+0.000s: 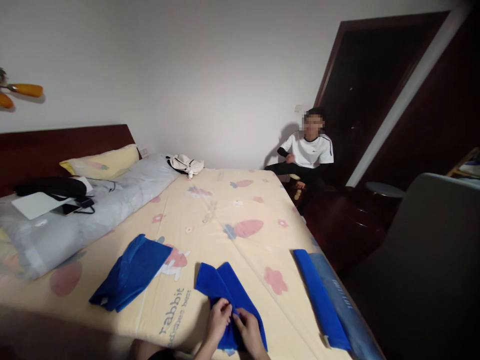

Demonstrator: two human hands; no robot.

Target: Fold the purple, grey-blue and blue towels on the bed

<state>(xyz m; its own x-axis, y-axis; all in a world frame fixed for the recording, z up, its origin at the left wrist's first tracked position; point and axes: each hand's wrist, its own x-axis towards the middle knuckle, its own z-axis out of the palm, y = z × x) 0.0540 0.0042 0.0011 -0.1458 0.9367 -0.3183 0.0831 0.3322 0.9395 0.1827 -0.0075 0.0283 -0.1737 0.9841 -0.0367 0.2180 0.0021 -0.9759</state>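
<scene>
A bright blue towel [240, 287] lies partly folded on the bed near its front edge, with two ends angled apart. My left hand [219, 317] pinches the towel's middle from the left, fingers curled together. Close beside it, my right hand [248, 327] grips the same cloth with thumb and fingers closed. The part between my fingertips is mostly hidden. To the left lies a second blue towel [131, 275], loosely folded, with a small pale label at its lower corner. At the right a long, narrow folded blue towel [318, 300] lies along the bed's edge.
The bed [210, 220] has a yellow printed sheet. A grey-blue item [335, 295] lies by the right towel. A grey quilt [108, 210] carries a laptop [39, 205] and dark bag. A person [309, 150] sits beyond the bed; a grey chair back [423, 260] stands right.
</scene>
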